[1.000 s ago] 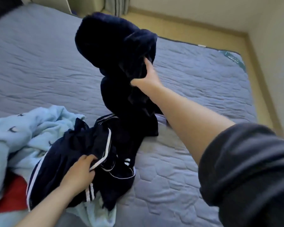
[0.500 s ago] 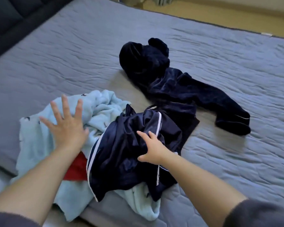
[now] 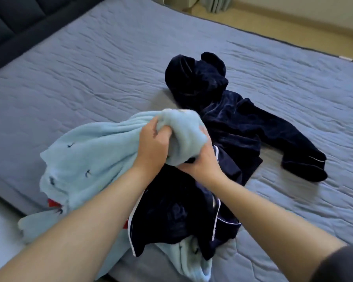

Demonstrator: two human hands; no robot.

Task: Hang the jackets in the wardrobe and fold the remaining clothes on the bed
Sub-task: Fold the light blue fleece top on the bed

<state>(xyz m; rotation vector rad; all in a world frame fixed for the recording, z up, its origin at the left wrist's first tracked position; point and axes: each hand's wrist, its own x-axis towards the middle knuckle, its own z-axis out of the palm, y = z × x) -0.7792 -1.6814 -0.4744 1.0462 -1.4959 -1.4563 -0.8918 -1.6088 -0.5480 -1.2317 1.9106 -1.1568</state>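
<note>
Moved since half a second ago: both hands, from lying apart on the pile to meeting on one bunch of cloth.

- Left hand: was spread flat; now clenched into the fleece, fingers buried in its raised end.
- Right hand: has left the tracksuit; now grasping the same bunch of fleece from the other side, thumb underneath.
- Fleece: pale blue, small dark motifs. One end is gathered and lifted between the hands. The rest trails left over the bed edge, and part is pinned under the tracksuit. The two-handed hold probably serves to drag it free of the pile.
- Tracksuit: navy, white piping, crumpled at the near edge of the bed on top of the fleece. Its weight is likely to resist the pull and it may slide along.
- Hoodie: dark plush, lying unfolded at mid-bed, one sleeve stretched right; its lower edge touches the tracksuit. Apparently set aside so the pile can be sorted piece by piece.
- Red cloth: a sliver showing under the fleece at the left; kind not discernible.
- Status: nothing yet folded or hung; wardrobe not in view.
</note>
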